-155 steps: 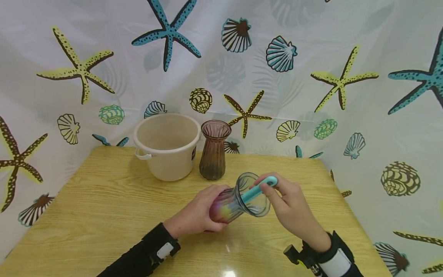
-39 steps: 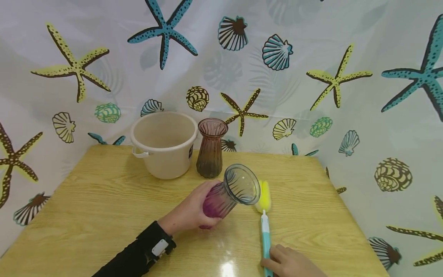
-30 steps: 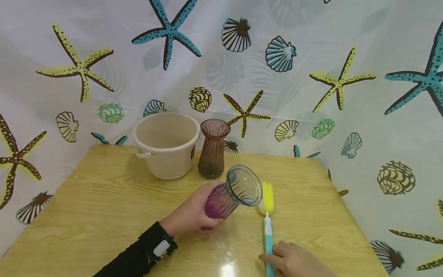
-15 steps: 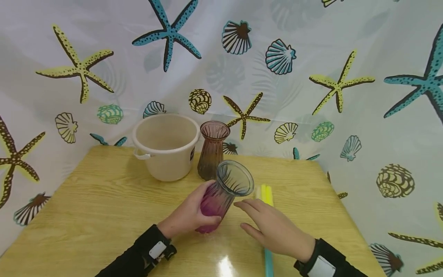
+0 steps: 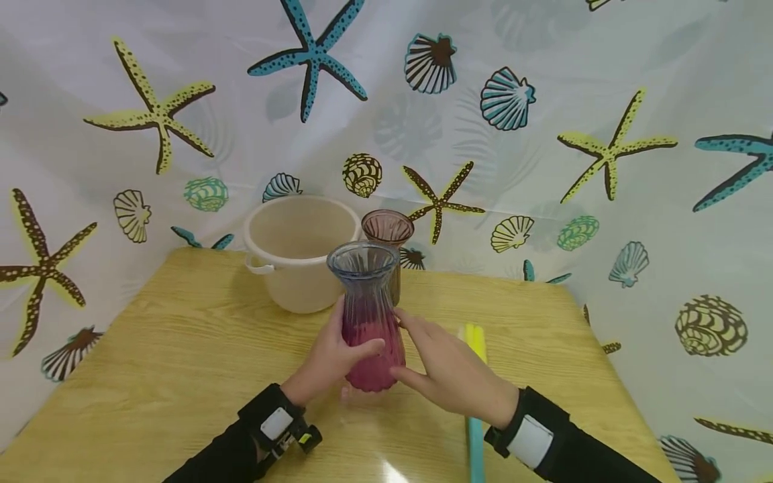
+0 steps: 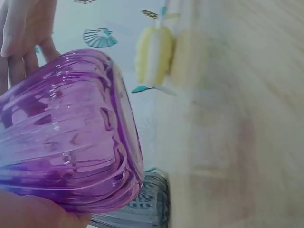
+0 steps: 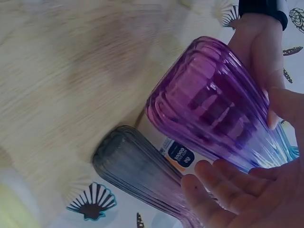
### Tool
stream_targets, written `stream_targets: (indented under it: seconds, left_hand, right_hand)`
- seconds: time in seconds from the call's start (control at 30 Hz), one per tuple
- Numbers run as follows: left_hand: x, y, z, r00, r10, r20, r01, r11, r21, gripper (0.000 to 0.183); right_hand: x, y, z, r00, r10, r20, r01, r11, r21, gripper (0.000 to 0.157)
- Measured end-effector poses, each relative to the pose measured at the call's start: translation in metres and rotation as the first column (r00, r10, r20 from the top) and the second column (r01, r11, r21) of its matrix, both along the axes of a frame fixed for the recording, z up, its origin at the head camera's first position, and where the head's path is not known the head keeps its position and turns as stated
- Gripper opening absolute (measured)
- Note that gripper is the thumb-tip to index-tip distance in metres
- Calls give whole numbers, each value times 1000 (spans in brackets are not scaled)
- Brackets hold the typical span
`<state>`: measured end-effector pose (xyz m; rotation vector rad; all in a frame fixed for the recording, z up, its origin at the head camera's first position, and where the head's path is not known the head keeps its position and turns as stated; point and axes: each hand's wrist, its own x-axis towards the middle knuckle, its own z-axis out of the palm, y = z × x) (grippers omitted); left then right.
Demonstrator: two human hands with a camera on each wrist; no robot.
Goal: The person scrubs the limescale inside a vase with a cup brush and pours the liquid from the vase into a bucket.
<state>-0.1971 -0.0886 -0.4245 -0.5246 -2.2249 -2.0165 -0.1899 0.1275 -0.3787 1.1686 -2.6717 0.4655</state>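
Note:
My left hand [image 5: 326, 359] grips a ribbed glass vase [image 5: 371, 329], blue-grey at its flared rim and magenta toward its base. The vase stands nearly upright, its base raised off the table in the left wrist view. At its right side is my right hand [image 5: 449, 365], fingers extended and fingertips right at the glass; in the right wrist view this palm faces the vase. A bottle brush with a yellow sponge head [image 5: 477, 341] and turquoise handle [image 5: 476, 446] lies on the table, partly hidden behind my right hand and wrist.
A beige bucket [image 5: 302, 285] with a side handle stands at the back of the wooden table [image 5: 199, 349]. Beside it is a second vase [image 5: 389, 227], pinkish-brown and partly hidden by the held one. A seashell-print curtain [image 5: 386, 121] hangs behind and at the sides.
The right hand drew the bottle brush out of the vase, laid it on the table and released it, then moved up to the vase. The left hand turned the tilted vase upright, shifting it left.

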Motion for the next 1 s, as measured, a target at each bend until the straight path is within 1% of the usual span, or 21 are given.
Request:
stream_targets:
  seconds: [0.1,0.2,0.27,0.37,0.5,0.6,0.67,0.73,0.83,0.9,1.0]
  left_hand:
    - [2,0,15,1000,-4,-11,5,997,78,84]
    - [-2,0,20,1000,-5,-17,7,989,149,84]
    - [-7,0,20,1000,2,-5,-1,979,202,81]
    - [-19,-1,16,1000,5,21,-10,961,278,74]
    - [-33,0,12,999,-9,35,-5,921,389,63]
    - [-39,0,15,999,-40,36,18,875,484,59]
    - [-40,1,18,996,-70,48,32,837,546,57]
    - [-42,1,22,993,-102,60,45,794,606,54]
    - [-44,2,27,988,-145,54,72,739,669,48]
    - [-45,2,30,985,-170,43,92,710,698,45]
    - [-46,1,34,979,-199,41,108,679,727,42]
  right_hand:
    - [-4,-8,8,1000,-16,8,16,1000,-7,88]
    - [-11,-16,16,1000,-23,15,23,1000,-10,89]
    - [-15,-20,21,999,-14,31,15,1000,-15,89]
    - [-20,-25,28,1000,-5,23,5,1000,-3,91]
    - [-27,-31,39,1000,9,-17,-9,1000,21,90]
    - [-31,-36,50,999,22,-36,-21,999,29,86]
    - [-35,-39,58,999,24,-41,-22,999,41,83]
    - [-37,-42,67,999,20,-29,-18,998,55,80]
    - [-42,-49,79,1000,11,-16,-9,996,89,76]
    - [-46,-53,88,1000,2,-18,0,993,120,74]
    - [-50,-60,99,999,-11,-33,17,984,175,73]
